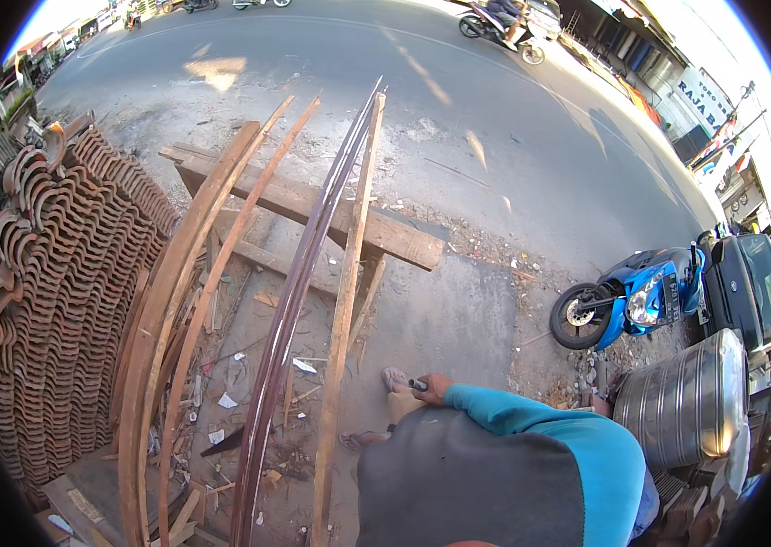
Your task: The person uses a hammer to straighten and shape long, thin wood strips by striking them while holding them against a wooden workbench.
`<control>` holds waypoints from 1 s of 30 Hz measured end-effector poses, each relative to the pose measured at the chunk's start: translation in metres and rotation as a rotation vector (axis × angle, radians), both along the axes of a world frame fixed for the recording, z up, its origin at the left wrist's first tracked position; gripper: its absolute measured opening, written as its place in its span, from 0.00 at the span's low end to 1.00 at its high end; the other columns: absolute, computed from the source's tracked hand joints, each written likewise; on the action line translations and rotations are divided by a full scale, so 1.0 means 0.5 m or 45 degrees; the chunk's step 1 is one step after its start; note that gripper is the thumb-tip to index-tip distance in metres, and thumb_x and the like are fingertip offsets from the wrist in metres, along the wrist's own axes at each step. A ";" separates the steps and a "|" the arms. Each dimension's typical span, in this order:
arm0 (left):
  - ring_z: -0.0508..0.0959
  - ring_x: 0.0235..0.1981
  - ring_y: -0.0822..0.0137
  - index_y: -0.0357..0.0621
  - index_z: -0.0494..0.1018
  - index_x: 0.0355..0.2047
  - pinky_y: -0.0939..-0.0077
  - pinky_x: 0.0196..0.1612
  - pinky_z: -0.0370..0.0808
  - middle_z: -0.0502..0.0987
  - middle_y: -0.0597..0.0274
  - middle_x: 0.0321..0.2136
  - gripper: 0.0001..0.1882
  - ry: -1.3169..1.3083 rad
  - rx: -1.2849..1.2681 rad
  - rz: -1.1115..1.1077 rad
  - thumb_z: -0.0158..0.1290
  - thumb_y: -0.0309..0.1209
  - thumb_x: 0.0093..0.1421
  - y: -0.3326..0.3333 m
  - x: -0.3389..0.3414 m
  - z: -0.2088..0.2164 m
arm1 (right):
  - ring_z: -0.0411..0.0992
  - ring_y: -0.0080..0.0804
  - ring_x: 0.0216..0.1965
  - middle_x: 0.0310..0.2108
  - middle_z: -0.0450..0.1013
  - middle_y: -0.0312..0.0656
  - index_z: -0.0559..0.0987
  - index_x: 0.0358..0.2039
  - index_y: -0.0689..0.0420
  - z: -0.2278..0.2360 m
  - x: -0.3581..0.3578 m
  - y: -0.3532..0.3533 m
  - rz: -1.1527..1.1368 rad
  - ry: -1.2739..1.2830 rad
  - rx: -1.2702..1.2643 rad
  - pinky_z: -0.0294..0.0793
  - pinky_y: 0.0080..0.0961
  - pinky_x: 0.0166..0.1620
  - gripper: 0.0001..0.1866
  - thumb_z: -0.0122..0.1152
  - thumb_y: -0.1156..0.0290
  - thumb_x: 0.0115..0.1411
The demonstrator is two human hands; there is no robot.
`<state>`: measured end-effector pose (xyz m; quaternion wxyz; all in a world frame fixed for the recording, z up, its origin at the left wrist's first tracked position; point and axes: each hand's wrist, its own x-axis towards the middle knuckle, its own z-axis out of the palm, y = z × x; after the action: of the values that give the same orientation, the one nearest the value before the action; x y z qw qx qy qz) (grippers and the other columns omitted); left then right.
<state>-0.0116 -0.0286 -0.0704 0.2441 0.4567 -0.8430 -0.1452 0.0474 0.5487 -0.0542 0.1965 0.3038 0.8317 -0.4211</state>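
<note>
My right hand (436, 389), at the end of a teal sleeve, is closed round a small dark object (417, 384) with a blunt end; its kind does not show. It hangs low in front of my dark grey shirt, just above my sandalled foot (394, 377). My left hand is not in view; a sliver of skin at the lower edge is too small to name. Left of my body runs a long bare wooden strip (349, 301), nearest to me. Beside it lie dark brown, glossy strips (287, 319). All rest across a thick wooden beam (395, 240) on a trestle.
More bare timber (167, 296) lies farther left, beside stacked clay roof tiles (57, 319). Wood scraps and a dark pointed blade (224, 441) litter the ground. A blue motorbike (645, 296), a dark car (750, 283) and a ribbed metal tank (682, 401) stand right. A rider (506, 13) passes on the road.
</note>
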 end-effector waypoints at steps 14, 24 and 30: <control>0.79 0.45 0.57 0.38 0.70 0.55 0.65 0.50 0.75 0.80 0.49 0.44 0.29 -0.494 0.872 -1.815 0.62 0.39 0.56 0.790 -0.095 0.271 | 0.75 0.56 0.41 0.37 0.77 0.53 0.79 0.39 0.56 0.168 -0.018 0.164 0.192 0.263 -0.066 0.75 0.42 0.45 0.16 0.65 0.61 0.54; 0.66 0.61 0.48 0.47 0.64 0.61 0.60 0.65 0.62 0.67 0.47 0.59 0.36 -1.488 0.462 -2.636 0.63 0.41 0.53 1.144 -0.054 0.039 | 0.75 0.54 0.42 0.39 0.77 0.50 0.79 0.42 0.53 0.084 0.063 0.286 0.553 0.524 0.068 0.75 0.43 0.45 0.16 0.61 0.57 0.60; 0.69 0.56 0.45 0.45 0.64 0.61 0.51 0.60 0.65 0.69 0.44 0.55 0.39 -0.112 0.144 -2.225 0.65 0.36 0.48 1.070 -0.172 0.125 | 0.77 0.34 0.34 0.31 0.78 0.47 0.80 0.38 0.63 -0.044 0.211 0.381 -0.781 0.473 0.003 0.77 0.33 0.41 0.13 0.63 0.66 0.58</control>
<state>-0.0974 0.5063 -0.0080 -0.0102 -0.3361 -0.8914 -0.3040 0.1528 0.7393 -0.0761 -0.0939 0.4578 0.7239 -0.5075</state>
